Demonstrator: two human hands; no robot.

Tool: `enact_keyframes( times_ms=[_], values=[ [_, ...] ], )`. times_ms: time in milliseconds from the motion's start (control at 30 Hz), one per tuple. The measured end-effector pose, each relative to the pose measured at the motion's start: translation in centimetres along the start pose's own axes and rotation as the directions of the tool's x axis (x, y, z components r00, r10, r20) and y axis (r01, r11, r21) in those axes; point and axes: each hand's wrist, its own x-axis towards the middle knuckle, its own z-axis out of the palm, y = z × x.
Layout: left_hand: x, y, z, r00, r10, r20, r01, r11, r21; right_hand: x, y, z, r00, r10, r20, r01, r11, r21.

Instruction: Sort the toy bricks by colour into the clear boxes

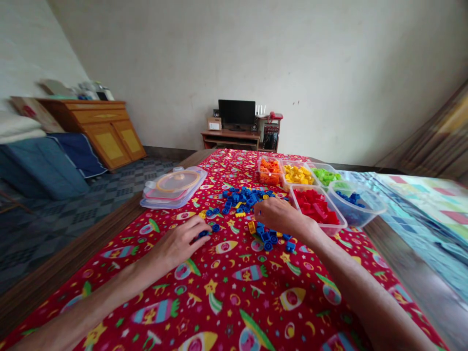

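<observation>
A pile of loose blue bricks (244,197), with a few yellow ones mixed in, lies in the middle of the red patterned tablecloth (234,292). My left hand (181,242) rests on the cloth at the pile's left edge, fingers pinched on a small blue brick (203,234). My right hand (280,214) lies palm down over the pile's right side, fingers curled among the blue bricks; what it grips is hidden. More blue bricks (268,239) lie just below it.
Clear tubs stand at the right: orange bricks (269,171), yellow bricks (298,174), green bricks (326,175), red bricks (316,204), blue bricks (351,199). Stacked clear lids (173,186) lie at the left. The table edges drop off on both sides.
</observation>
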Motion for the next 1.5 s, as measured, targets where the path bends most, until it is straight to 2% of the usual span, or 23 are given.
enact_keyframes(
  times_ms=[100, 233, 400, 467, 567, 700, 800, 900, 1033, 1100, 1167, 1200, 1267, 1333, 1367, 1433, 1500],
  values=[
    [0.2, -1.4, 0.0, 0.998, -0.045, -0.041, 0.050, 0.992, 0.118, -0.1, 0.2, 0.2, 1.000, 0.002, 0.009, -0.002, 1.000, -0.009],
    [-0.6, -1.8, 1.3, 0.993, -0.121, -0.002, 0.119, 0.974, 0.192, -0.2, 0.1, 0.5, 1.000, -0.012, 0.022, 0.012, 1.000, -0.001],
    [-0.6, -0.5, 2.4, 0.992, -0.122, 0.038, 0.106, 0.954, 0.282, -0.5, -0.5, 0.6, 0.990, -0.088, 0.110, 0.094, 0.995, -0.046],
    [0.1, 0.2, 2.7, 0.993, -0.106, 0.043, 0.089, 0.952, 0.294, -0.5, -0.6, 0.9, 0.987, -0.097, 0.124, 0.105, 0.993, -0.058],
    [1.5, 1.2, 3.3, 0.988, -0.144, 0.060, 0.113, 0.926, 0.360, -0.5, -0.6, 1.5, 0.984, -0.113, 0.135, 0.125, 0.989, -0.079],
    [3.3, 1.8, 4.2, 0.974, -0.132, 0.181, 0.046, 0.908, 0.416, -0.7, -0.9, 1.4, 0.986, -0.100, 0.134, 0.121, 0.980, -0.157],
    [4.4, 1.6, 4.6, 0.974, -0.085, 0.212, 0.002, 0.930, 0.366, -0.9, -1.2, 0.9, 0.982, -0.069, 0.178, 0.108, 0.970, -0.220],
    [5.6, 1.1, 5.2, 0.979, -0.048, 0.197, -0.003, 0.968, 0.250, -0.8, -1.3, 1.4, 0.970, -0.084, 0.230, 0.136, 0.967, -0.217],
    [8.3, 0.5, 6.3, 0.996, 0.032, 0.083, -0.032, 0.999, 0.003, 0.0, -0.6, 3.4, 0.966, -0.165, 0.201, 0.200, 0.965, -0.168],
    [9.7, 0.6, 6.7, 1.000, -0.006, 0.020, 0.008, 0.990, -0.138, 0.4, -0.1, 4.0, 0.961, -0.198, 0.191, 0.227, 0.963, -0.148],
    [10.6, 1.0, 6.7, 0.992, -0.129, 0.009, 0.125, 0.940, -0.317, 0.8, 0.5, 4.3, 0.961, -0.198, 0.193, 0.223, 0.968, -0.118],
    [10.7, 1.3, 6.6, 0.977, -0.212, 0.030, 0.204, 0.881, -0.427, 0.9, 0.8, 4.3, 0.964, -0.192, 0.183, 0.212, 0.972, -0.100],
    [10.6, 1.9, 6.3, 0.929, -0.350, 0.122, 0.344, 0.689, -0.638, 1.2, 1.2, 4.3, 0.978, -0.171, 0.121, 0.179, 0.982, -0.064],
    [10.2, 2.6, 5.9, 0.885, -0.416, 0.208, 0.413, 0.495, -0.764, 1.6, 1.4, 4.5, 0.993, -0.120, 0.013, 0.120, 0.993, -0.005],
    [10.0, 2.9, 5.8, 0.871, -0.432, 0.234, 0.428, 0.434, -0.793, 1.9, 1.5, 4.7, 0.996, -0.084, -0.039, 0.086, 0.995, 0.041],
    [9.7, 3.4, 5.7, 0.854, -0.455, 0.251, 0.443, 0.386, -0.809, 2.5, 1.4, 5.1, 0.994, 0.003, -0.114, 0.017, 0.983, 0.182],
    [9.6, 3.6, 5.8, 0.841, -0.479, 0.250, 0.463, 0.398, -0.792, 3.1, 1.2, 5.6, 0.985, 0.091, -0.149, -0.032, 0.934, 0.356]
  ],
)
